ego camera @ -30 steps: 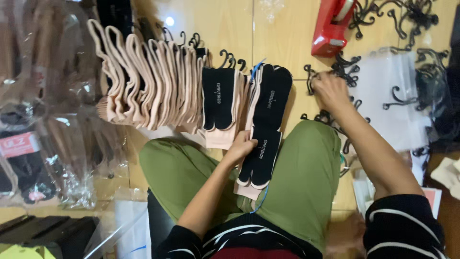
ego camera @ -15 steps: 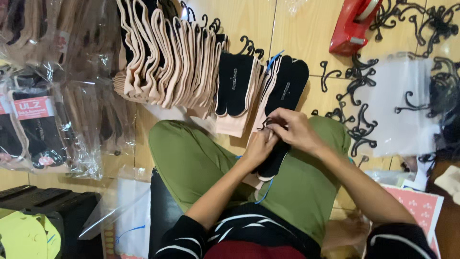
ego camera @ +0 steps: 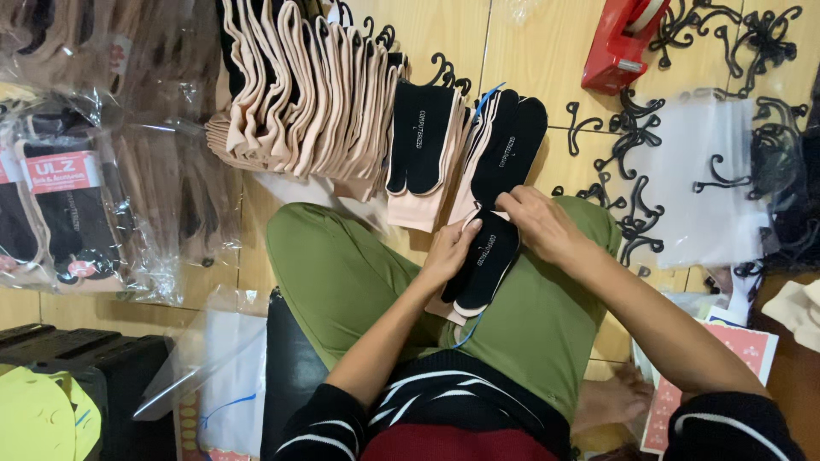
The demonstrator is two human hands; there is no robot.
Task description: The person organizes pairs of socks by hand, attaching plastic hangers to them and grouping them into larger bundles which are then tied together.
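A pair of black socks (ego camera: 485, 266) with pale edges rests on my lap, over the green trousers (ego camera: 342, 273). My left hand (ego camera: 450, 249) grips its left side. My right hand (ego camera: 540, 222) pinches its top end. Just beyond lie another black pair (ego camera: 511, 145) and one more black pair (ego camera: 420, 141) on beige ones. A long row of beige socks (ego camera: 307, 94) on black hooks stands further left.
Loose black plastic hooks (ego camera: 632, 162) and clear bags (ego camera: 692, 188) lie on the wooden floor at right. A red tape dispenser (ego camera: 619, 43) sits at the top. Bagged socks (ego camera: 68, 213) pile up at left. A black case (ego camera: 94, 367) is at lower left.
My right hand came back from the hooks at right to the top of the socks on my lap. The left hand stayed on the socks.
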